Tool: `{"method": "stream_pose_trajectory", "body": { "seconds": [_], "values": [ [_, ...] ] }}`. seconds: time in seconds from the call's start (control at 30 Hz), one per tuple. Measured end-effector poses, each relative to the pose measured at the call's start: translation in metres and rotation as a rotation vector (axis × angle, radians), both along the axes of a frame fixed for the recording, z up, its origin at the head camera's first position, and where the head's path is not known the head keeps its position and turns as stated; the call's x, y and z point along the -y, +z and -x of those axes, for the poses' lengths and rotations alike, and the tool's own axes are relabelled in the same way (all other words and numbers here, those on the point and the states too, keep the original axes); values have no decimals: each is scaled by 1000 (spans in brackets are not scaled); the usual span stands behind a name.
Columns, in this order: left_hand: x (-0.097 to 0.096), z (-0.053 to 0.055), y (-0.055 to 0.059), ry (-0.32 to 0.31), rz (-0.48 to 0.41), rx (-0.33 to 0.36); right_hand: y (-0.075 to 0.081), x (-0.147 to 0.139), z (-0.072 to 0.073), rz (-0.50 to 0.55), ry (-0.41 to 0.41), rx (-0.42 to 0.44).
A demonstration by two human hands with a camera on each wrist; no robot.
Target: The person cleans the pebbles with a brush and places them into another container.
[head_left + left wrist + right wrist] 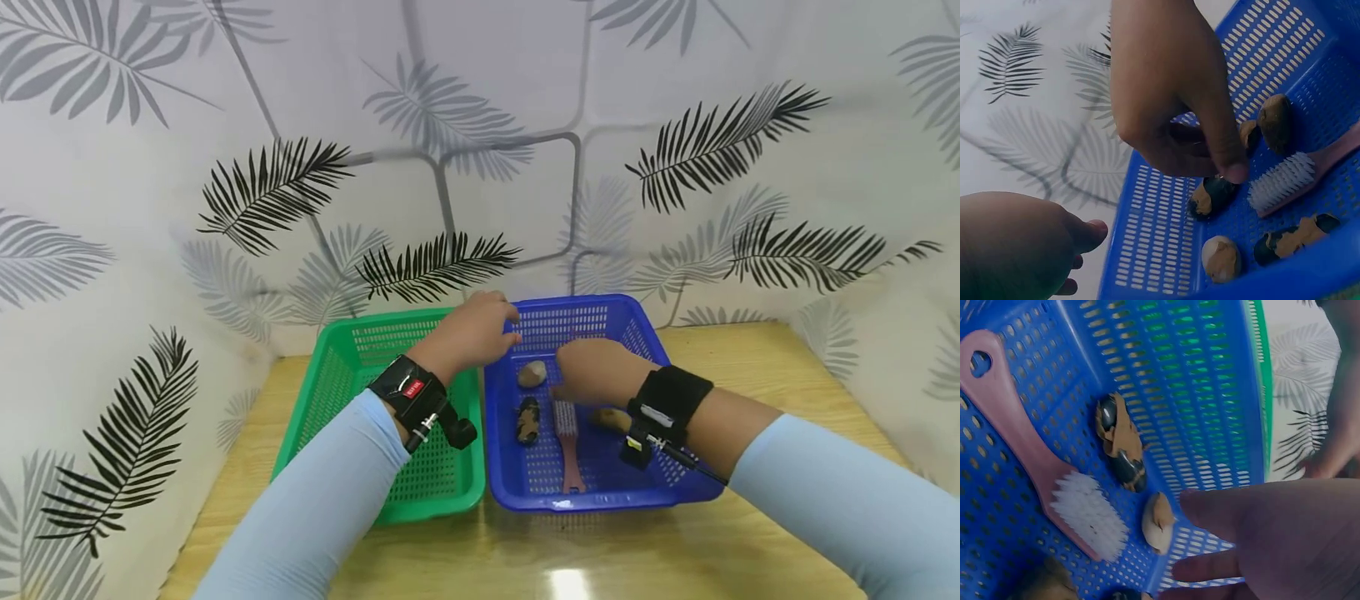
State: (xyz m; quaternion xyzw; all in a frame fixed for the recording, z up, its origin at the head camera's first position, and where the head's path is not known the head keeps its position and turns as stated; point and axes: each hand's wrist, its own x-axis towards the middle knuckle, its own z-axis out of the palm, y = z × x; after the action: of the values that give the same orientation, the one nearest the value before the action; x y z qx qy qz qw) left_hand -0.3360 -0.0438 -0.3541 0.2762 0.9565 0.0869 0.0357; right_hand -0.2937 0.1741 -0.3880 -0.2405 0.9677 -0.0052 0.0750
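Note:
My right hand [603,371] hangs inside the blue basket [600,502], its fingers [1207,565] pointing down and loosely spread. A white stone with a brown muddy patch [1159,525] lies close by the fingertips. In the left wrist view, the thumb overlaps the area beside a dark, mud-smeared stone [1212,197]. The pink-handled scrub brush [572,454] rests bristles up in the basket, next to a long dark stone with brown smears [528,421]. Over the inner rims of the two baskets hovers my left hand [480,329], fingers relaxed and holding nothing.
The green basket [375,518] stands on the left, side by side with the blue one, on a wooden table [750,358]. A brownish stone [611,419] lies in the blue basket's right part. Leaf-patterned cloth [510,100] covers the wall behind.

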Motion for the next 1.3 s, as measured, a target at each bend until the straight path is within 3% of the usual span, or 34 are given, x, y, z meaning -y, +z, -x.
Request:
{"method": "stream_pose_trajectory", "body": {
  "seconds": [0.17, 0.37, 0.53, 0.63, 0.73, 0.87, 0.97, 1.07, 1.17, 1.2, 1.3],
  "values": [
    [-28, 17, -6, -66, 41, 59, -5, 3, -2, -2, 0, 177],
    [-46, 32, -15, -124, 120, 257, -25, 10, -2, -3, -56, 378],
    [-57, 38, -21, -176, 207, 326, -32, 11, -10, -32, -93, 431],
    [-67, 41, -23, -179, 280, 331, -29, 10, -15, -79, -76, 427],
    [-76, 47, -30, -154, 363, 322, -31, 10, -18, -172, -25, 346],
    [-89, 80, -72, -170, 455, 257, -32, 15, -22, -305, 27, 268],
    [-97, 101, -103, -198, 482, 200, -24, 18, -25, -328, 7, 311],
    [-101, 101, -112, -196, 488, 165, -20, 18, -27, -311, -35, 340],
    [-102, 96, -114, -166, 493, 136, -20, 17, -26, -283, -52, 360],
    [-102, 86, -109, -144, 503, 124, -21, 16, -25, -278, -48, 356],
    [-99, 81, -105, -123, 483, 130, -22, 15, -21, -262, -20, 338]
  ]
}}
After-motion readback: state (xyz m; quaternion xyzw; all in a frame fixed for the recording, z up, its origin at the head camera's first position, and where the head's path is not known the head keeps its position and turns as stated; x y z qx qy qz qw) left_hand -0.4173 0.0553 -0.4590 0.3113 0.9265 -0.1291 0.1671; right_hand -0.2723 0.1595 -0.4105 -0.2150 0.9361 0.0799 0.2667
